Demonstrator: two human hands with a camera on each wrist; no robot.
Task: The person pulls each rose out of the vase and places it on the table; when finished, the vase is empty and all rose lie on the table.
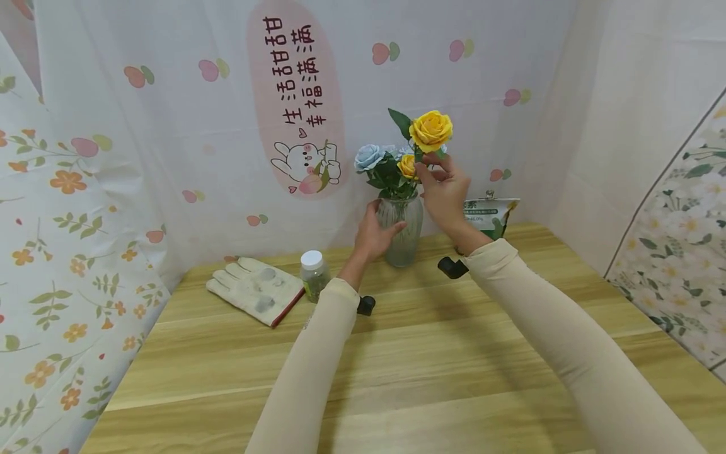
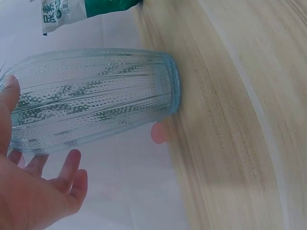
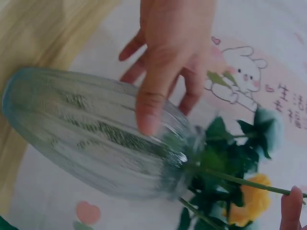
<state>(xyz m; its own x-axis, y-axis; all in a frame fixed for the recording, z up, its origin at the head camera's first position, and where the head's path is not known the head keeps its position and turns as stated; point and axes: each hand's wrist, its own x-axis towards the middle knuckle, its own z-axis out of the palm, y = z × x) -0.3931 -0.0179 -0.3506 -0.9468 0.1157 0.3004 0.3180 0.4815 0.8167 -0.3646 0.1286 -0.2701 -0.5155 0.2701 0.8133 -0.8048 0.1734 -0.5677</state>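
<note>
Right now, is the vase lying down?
No, the head view shows the vase standing upright on the table.

One vase [image 1: 404, 249], two yellow roses [image 1: 431, 130], perhaps three blue [image 1: 368, 157].

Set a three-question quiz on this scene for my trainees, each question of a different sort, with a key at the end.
1. True or false: in the head view, the jar stands between the glove and the vase.
2. Multiple choice: what does the right hand hold? (a) the jar (b) a yellow rose (c) the glove
3. Fill in the blank with "top" or "base": the left hand holds the vase near its ____.

Key:
1. True
2. b
3. top
</note>
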